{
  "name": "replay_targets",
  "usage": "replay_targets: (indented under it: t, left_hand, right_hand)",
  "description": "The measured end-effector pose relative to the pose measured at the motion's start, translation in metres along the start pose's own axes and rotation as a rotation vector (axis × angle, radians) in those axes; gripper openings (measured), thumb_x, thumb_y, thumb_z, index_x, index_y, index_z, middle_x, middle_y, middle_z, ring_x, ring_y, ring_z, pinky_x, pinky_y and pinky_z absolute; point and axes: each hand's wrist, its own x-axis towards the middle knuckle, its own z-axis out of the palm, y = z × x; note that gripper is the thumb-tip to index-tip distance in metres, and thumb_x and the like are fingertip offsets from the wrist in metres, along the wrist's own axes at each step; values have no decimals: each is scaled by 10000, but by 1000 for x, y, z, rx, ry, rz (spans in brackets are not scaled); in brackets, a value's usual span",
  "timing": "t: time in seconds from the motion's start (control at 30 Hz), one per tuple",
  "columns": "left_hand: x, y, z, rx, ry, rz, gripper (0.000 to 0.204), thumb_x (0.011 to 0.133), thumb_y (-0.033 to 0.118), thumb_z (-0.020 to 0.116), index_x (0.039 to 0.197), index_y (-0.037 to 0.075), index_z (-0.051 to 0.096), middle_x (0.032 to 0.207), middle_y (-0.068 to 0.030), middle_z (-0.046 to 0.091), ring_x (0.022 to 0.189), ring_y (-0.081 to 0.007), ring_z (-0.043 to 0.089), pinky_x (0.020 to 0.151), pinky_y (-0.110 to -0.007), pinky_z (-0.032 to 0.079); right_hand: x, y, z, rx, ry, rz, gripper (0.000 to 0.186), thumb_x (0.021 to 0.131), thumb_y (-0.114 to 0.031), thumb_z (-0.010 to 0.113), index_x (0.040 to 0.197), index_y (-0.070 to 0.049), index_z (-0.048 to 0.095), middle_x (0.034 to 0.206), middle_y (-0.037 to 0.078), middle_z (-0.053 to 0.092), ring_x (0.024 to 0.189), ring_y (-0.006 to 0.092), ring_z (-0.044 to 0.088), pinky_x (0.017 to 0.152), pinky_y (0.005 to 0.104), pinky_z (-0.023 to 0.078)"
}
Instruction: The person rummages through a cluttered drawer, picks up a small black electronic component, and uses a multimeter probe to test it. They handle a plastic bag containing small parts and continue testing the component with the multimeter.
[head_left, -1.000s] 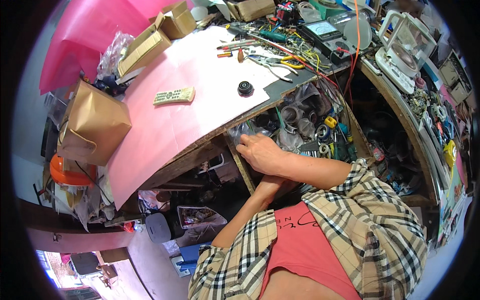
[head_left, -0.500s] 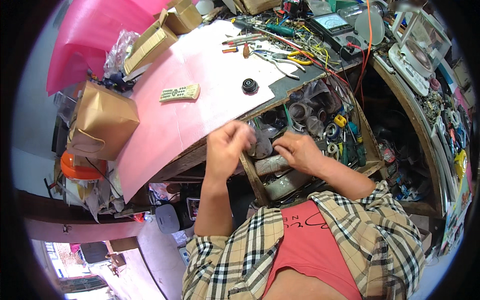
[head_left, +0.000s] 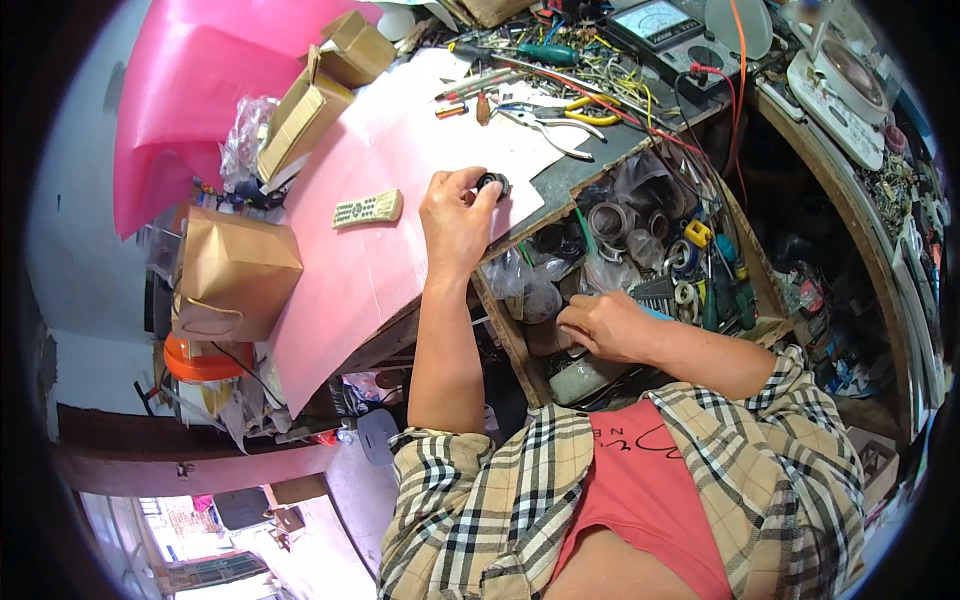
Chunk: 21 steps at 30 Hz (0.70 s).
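Note:
At the front edge of the pink-and-white bench top, my left hand [head_left: 457,225] has its thumb and fingers closed around a small black round part [head_left: 494,182] with a ringed centre. To the left of it lies a cream remote control [head_left: 367,209], apart from the hand. My right hand [head_left: 607,327] is over the near part of the open wooden drawer, its fingers curled inward. What those fingers hold, if anything, is hidden. Beside the right hand is a grey block [head_left: 585,380] in the drawer.
Pliers [head_left: 550,128], a screwdriver [head_left: 548,53] and loose wires lie at the back. Behind them stands an analog multimeter [head_left: 655,40]. Clear bags, rolls and tools crowd the drawer [head_left: 515,340]. At the left are a brown paper bag [head_left: 240,275] and an open carton [head_left: 300,125].
My left hand has moved up from the drawer's edge onto the bench and closed on the black round part. My right hand stays over the drawer. The view has shifted slightly.

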Motion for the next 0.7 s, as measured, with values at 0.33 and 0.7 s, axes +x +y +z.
replay_targets:
  t: [0.33,0.7]
  left_hand:
    - [-31,-14,-12,-1617,-133,-304,252,941,112,497,1153,-21,530,1029,-108,613,856,-196,603,799,-367,511]
    - [-38,-19,-14,-1827,-194,-328,284,930,127,500,1184,2,518,1042,-121,603,929,-226,579,849,-384,477]
  right_hand:
    - [0,-8,-2,14,-19,25,106,818,-160,617,807,-55,614,771,119,605,688,336,609,604,433,491]
    - [0,-8,2,23,-39,33,111,812,-153,624,816,-43,615,782,132,612,695,347,610,611,432,493]
